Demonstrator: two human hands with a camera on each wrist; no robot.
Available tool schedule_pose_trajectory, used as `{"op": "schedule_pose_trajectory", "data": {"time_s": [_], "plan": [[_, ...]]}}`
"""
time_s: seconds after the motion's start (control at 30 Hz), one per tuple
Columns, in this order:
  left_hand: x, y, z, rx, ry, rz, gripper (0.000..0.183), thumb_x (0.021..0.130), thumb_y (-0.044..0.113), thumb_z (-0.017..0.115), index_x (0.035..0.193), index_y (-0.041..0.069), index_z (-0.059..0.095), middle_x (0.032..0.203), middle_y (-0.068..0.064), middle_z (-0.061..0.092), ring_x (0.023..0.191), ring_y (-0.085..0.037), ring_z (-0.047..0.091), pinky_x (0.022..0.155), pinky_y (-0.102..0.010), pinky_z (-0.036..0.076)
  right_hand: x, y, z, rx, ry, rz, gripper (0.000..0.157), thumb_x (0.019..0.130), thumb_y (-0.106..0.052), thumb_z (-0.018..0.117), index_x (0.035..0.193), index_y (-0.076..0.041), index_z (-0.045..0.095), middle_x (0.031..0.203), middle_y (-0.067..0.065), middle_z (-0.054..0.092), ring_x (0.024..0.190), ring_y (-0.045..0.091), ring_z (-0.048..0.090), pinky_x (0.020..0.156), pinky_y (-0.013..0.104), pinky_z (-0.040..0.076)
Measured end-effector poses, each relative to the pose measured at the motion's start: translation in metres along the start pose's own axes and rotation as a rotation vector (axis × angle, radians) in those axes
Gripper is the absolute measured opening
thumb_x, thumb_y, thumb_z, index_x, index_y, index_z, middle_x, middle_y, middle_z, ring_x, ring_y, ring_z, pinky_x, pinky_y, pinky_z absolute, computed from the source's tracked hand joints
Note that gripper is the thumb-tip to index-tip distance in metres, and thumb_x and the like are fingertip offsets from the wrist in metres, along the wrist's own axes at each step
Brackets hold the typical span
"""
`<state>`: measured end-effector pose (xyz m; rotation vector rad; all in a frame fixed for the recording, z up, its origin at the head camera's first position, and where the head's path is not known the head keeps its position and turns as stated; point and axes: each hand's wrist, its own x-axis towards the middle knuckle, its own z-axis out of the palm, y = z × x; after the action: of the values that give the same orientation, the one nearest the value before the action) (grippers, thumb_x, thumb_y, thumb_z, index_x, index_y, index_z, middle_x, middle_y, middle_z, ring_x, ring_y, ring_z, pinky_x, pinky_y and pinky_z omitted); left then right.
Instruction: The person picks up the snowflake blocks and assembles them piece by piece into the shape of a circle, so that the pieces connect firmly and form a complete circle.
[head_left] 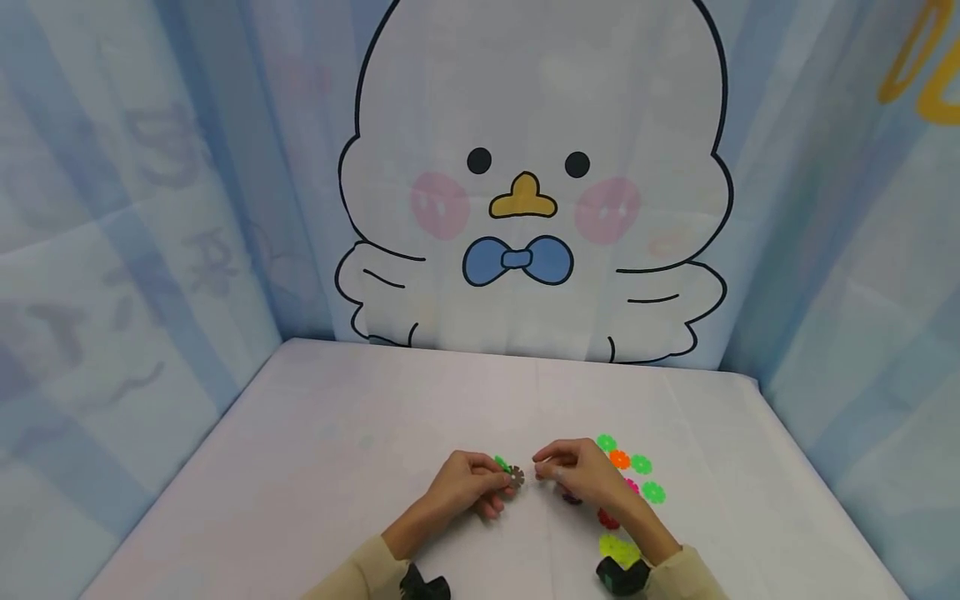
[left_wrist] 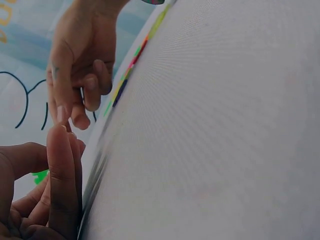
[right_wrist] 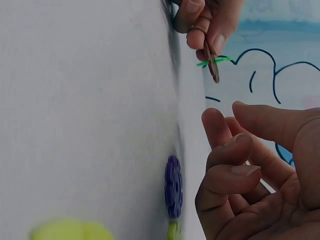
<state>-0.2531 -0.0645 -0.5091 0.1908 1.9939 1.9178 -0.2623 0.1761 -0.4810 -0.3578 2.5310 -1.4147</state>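
Observation:
My left hand (head_left: 467,485) pinches a brown notched disc (head_left: 517,477) between thumb and fingers, above the white table. A green notched disc (head_left: 501,462) is slotted crosswise into the brown one; the right wrist view shows the brown disc (right_wrist: 214,70) edge-on with the green disc (right_wrist: 225,59) across it. To the right, a short gap away, is my right hand (head_left: 588,475). Its thumb and index finger (right_wrist: 216,125) stand apart with nothing between them, and the other fingers bend loosely. Below it lies a purple disc (right_wrist: 173,187) on the table.
Loose discs lie around and beyond my right forearm: several green ones (head_left: 653,492), an orange one (head_left: 619,459), a pink one (head_left: 632,485), a red one (head_left: 608,520) and yellow ones (head_left: 618,548). A printed curtain (head_left: 525,317) stands along the table's back edge.

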Motion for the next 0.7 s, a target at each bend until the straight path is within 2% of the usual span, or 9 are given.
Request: {"op": "schedule_pose_trajectory", "data": {"time_s": [0.13,0.23,0.47,0.7], "plan": [[-0.001,0.001,0.0,0.006,-0.002,0.0,0.014,0.094,0.008,0.076,0.101,-0.003,0.073,0.088,-0.012,0.082,0.056,-0.006,0.066,0.052,-0.021,0.058,-0.006,0.005,-0.01,-0.074,0.028,-0.01,0.021,0.095,-0.021,0.078,0.11,-0.007,0.079,0.095,0.004,0.079,0.078,0.009,0.065,0.067,0.023,0.053],[-0.002,0.001,0.001,-0.003,-0.012,0.005,0.013,0.094,0.007,0.075,0.1,-0.004,0.072,0.089,-0.013,0.082,0.056,-0.006,0.067,0.052,-0.02,0.057,-0.012,0.009,-0.018,-0.142,0.038,-0.023,0.019,0.093,-0.021,0.08,0.108,-0.009,0.079,0.096,0.002,0.078,0.08,0.011,0.064,0.069,0.023,0.053],[0.0,0.001,0.003,-0.009,-0.019,0.012,0.012,0.094,0.006,0.076,0.098,-0.004,0.072,0.088,-0.014,0.082,0.055,-0.006,0.067,0.052,-0.02,0.057,-0.022,0.019,-0.032,-0.234,0.006,-0.023,0.026,0.084,-0.02,0.09,0.106,-0.012,0.08,0.092,0.0,0.073,0.071,0.013,0.058,0.062,0.023,0.05],[0.0,-0.001,0.0,0.003,-0.019,0.014,0.013,0.094,0.007,0.076,0.1,-0.004,0.072,0.089,-0.015,0.082,0.055,-0.007,0.067,0.052,-0.021,0.058,-0.024,0.02,-0.033,-0.312,-0.001,-0.011,0.03,0.08,-0.024,0.094,0.105,-0.014,0.08,0.093,-0.002,0.073,0.072,0.013,0.053,0.061,0.023,0.047]]}}
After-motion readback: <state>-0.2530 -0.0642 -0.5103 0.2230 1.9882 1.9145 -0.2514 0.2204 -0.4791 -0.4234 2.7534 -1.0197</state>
